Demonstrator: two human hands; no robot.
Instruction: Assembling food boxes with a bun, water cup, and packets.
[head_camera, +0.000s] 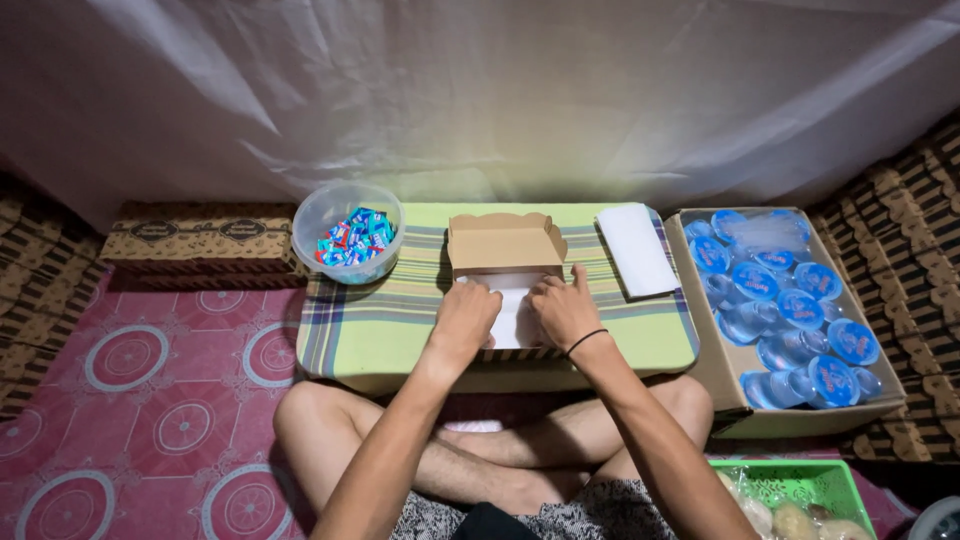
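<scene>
Backdrop: white sheet (480, 90) hangs behind a low table (400, 320) covered in green plaid cloth; red patterned mat (150, 390) on the floor.
Far left: flat brown carton (200, 240) on the mat, beside the table.
Tub: clear tub (347, 230) of blue sweets on the table's left rear corner.
Box: open brown box (505, 270), lid upright, white paper (518, 315) inside; table centre.
Left hand (465, 315): fingers curled, pressing down on the paper.
Right hand (565, 308): palm down, thumb raised, flat on the paper.
Napkins: white stack (636, 250), right of the box.
Far right: carton of blue-lidded cups (790, 305); green basket (800, 485) in front of it.
</scene>
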